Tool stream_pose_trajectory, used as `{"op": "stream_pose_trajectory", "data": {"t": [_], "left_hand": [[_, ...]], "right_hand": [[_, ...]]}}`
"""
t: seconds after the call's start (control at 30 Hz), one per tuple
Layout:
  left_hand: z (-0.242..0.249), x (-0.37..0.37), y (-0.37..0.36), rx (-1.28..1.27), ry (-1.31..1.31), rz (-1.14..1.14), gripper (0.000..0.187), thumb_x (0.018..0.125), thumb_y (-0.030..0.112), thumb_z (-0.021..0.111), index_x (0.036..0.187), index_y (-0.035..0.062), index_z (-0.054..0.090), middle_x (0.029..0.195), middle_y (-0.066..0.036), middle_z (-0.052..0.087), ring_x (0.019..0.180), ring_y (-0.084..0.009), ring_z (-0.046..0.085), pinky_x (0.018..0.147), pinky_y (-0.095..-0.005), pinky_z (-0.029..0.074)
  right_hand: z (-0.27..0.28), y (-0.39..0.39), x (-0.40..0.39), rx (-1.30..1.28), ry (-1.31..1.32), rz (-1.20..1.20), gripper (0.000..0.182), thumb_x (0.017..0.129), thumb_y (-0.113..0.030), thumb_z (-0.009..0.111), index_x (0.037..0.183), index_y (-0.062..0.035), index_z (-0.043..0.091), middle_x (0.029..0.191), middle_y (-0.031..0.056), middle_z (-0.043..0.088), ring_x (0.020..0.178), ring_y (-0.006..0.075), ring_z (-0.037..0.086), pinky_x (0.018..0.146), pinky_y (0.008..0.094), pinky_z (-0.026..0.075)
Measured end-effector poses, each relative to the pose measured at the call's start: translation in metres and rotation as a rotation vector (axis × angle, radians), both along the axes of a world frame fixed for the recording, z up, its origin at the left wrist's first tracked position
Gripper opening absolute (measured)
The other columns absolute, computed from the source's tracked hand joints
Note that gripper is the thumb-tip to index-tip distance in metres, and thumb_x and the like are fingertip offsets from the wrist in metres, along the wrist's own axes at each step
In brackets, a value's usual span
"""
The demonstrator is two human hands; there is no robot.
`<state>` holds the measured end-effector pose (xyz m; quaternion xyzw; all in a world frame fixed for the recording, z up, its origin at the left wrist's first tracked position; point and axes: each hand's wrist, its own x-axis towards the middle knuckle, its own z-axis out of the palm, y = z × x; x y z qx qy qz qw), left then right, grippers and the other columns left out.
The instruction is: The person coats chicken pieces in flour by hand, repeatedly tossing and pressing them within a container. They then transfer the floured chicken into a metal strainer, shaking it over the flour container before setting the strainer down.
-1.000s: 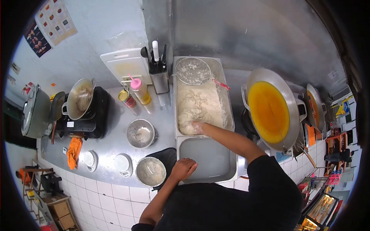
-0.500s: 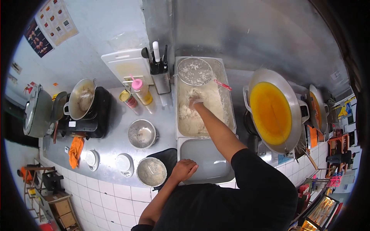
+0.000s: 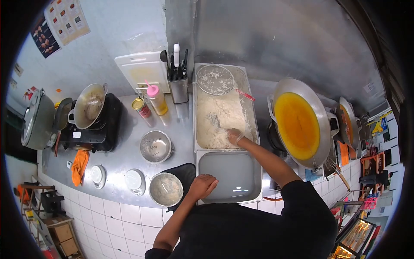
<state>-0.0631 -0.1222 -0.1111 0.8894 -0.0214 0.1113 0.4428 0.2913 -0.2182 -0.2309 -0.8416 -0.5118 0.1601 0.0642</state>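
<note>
A deep metal tray (image 3: 195,108) holds pale flour (image 3: 230,108), loose and lumpy, with a furrow left of its middle. My right hand (image 3: 234,136), in what looks like a clear glove, reaches into the flour near the tray's front right. Its fingertips are buried and blurred, so their grip does not show. A round mesh strainer (image 3: 215,79) with a red handle lies across the back of this tray. My left hand (image 3: 203,186) rests palm down at the left rim of a second tray (image 3: 230,172) of greyish liquid. Its fingers lie loosely extended and hold nothing.
To the right stands a wide wok (image 3: 297,125) of orange-yellow oil. On the left are a floury bowl (image 3: 166,190), a metal bowl (image 3: 155,146), two white scales (image 3: 135,181), a pink-capped bottle (image 3: 157,99), a knife block (image 3: 178,88) and a pot (image 3: 89,105) on a burner.
My right hand has moved from the middle of the flour toward the front right of the tray. My left hand stays by the front tray's rim. The view has shifted slightly.
</note>
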Motion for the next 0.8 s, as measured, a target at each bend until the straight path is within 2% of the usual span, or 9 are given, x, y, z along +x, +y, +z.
{"op": "stream_pose_trajectory", "data": {"t": [0.03,0.13,0.2,0.27,0.37,0.47,0.53,0.73,0.8], "left_hand": [[0.0,0.0,0.0,0.005,0.003,-0.001,0.026,0.1,0.025,0.058,0.087,0.0047,0.067,0.082,-0.012,0.068,0.081,-0.0332,0.066,0.078,-0.0439,0.052],[0.001,0.0,0.001,0.018,0.004,0.005,0.026,0.1,0.025,0.058,0.087,0.0046,0.067,0.082,-0.012,0.068,0.08,-0.033,0.066,0.078,-0.0438,0.052],[0.003,0.001,0.001,0.015,-0.009,0.001,0.026,0.1,0.025,0.058,0.086,0.0046,0.066,0.082,-0.012,0.068,0.08,-0.0328,0.066,0.077,-0.0436,0.052],[0.002,0.001,0.001,0.023,0.0,-0.012,0.026,0.1,0.025,0.058,0.086,0.0044,0.066,0.082,-0.012,0.067,0.08,-0.0325,0.066,0.077,-0.0433,0.052],[0.001,0.001,0.002,0.031,0.007,-0.021,0.026,0.1,0.024,0.058,0.086,0.0043,0.066,0.082,-0.012,0.067,0.079,-0.032,0.066,0.077,-0.043,0.052],[0.001,0.003,0.002,0.025,0.005,-0.013,0.025,0.1,0.024,0.059,0.086,0.0042,0.066,0.082,-0.012,0.067,0.079,-0.0317,0.066,0.077,-0.0429,0.052],[0.002,0.002,0.0,0.003,0.002,-0.007,0.025,0.1,0.024,0.059,0.086,0.0041,0.067,0.082,-0.012,0.068,0.079,-0.0316,0.066,0.077,-0.0428,0.052],[-0.001,0.001,0.0,0.007,-0.018,-0.01,0.025,0.1,0.024,0.059,0.087,0.004,0.067,0.082,-0.012,0.068,0.08,-0.0316,0.066,0.078,-0.0428,0.052],[0.001,0.0,0.0,0.021,0.01,-0.004,0.025,0.1,0.024,0.058,0.087,0.0042,0.068,0.082,-0.012,0.068,0.08,-0.0317,0.066,0.078,-0.0429,0.052]], "right_hand": [[0.015,0.006,0.008,-0.209,-0.031,0.001,0.033,0.083,-0.01,0.06,0.114,0.0008,0.065,0.093,0.0235,0.072,0.092,0.0417,0.07,0.08,0.0484,0.056],[0.027,0.009,0.014,0.096,0.031,-0.324,0.038,0.082,-0.006,0.061,0.12,0.0007,0.062,0.099,0.0239,0.072,0.095,0.0408,0.07,0.083,0.0457,0.057],[0.002,0.015,0.031,0.361,0.171,-0.354,0.038,0.083,-0.003,0.071,0.12,-0.0013,0.063,0.103,0.0135,0.073,0.094,0.0278,0.071,0.084,0.0387,0.057],[0.013,0.033,0.046,0.646,0.597,-0.43,0.038,0.083,-0.003,0.076,0.119,-0.0026,0.063,0.105,0.0074,0.072,0.095,0.0208,0.069,0.084,0.0357,0.056],[0.086,0.048,0.047,0.761,0.799,-0.355,0.039,0.082,-0.004,0.082,0.116,-0.0043,0.064,0.105,0.0002,0.068,0.097,0.013,0.064,0.085,0.0327,0.055],[0.122,0.058,0.069,0.752,0.687,-0.274,0.037,0.083,-0.006,0.081,0.115,-0.0033,0.064,0.104,0.0034,0.069,0.098,0.0152,0.065,0.087,0.0335,0.054],[0.116,0.06,0.09,0.701,0.417,-0.249,0.033,0.086,-0.007,0.073,0.117,-0.0009,0.064,0.105,0.0088,0.069,0.1,0.0207,0.066,0.089,0.0359,0.054],[-0.063,0.045,0.17,0.159,-0.18,0.091,0.042,0.089,-0.009,0.052,0.127,0.0042,0.062,0.118,0.0254,0.068,0.111,0.038,0.066,0.1,0.0434,0.05],[-0.075,0.04,0.139,-0.036,-0.149,-0.062,0.041,0.088,-0.009,0.05,0.124,0.0041,0.064,0.117,0.0281,0.067,0.109,0.0401,0.066,0.097,0.0449,0.053]]}}
